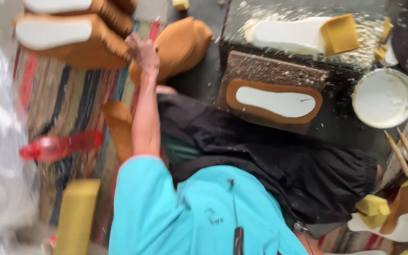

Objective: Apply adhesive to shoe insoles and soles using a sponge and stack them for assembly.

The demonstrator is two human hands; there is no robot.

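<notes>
Left hand (pixel 142 49), seen at the far end of an outstretched bare arm in a turquoise sleeve (pixel 138 203), is placed against the near end of a tan slipper (pixel 74 40) with a white sole turned up; the picture is blurred there, so whether the fingers are curled on the fringe or spread cannot be told. A second slipper of the same kind (pixel 72 7) is stacked just beyond it at the far left edge. A folded tan upper (pixel 178 45) is laid just right of the hand on the dark floor. Right hand is not in view. A striped rug (pixel 67 99) is spread under the arm, with a red transparent object (pixel 57 146) and a yellow block (pixel 76 217) lying on it nearer. A dark wooden block (pixel 265 71) at centre right bears a white sole ringed in tan (pixel 275 101). Beyond it, a white sole with a yellow sponge (pixel 303 35) is set on a crumb-strewn surface. A round white tub (pixel 384 98) is placed at the right, with scissors (pixel 404 158) nearer.
</notes>
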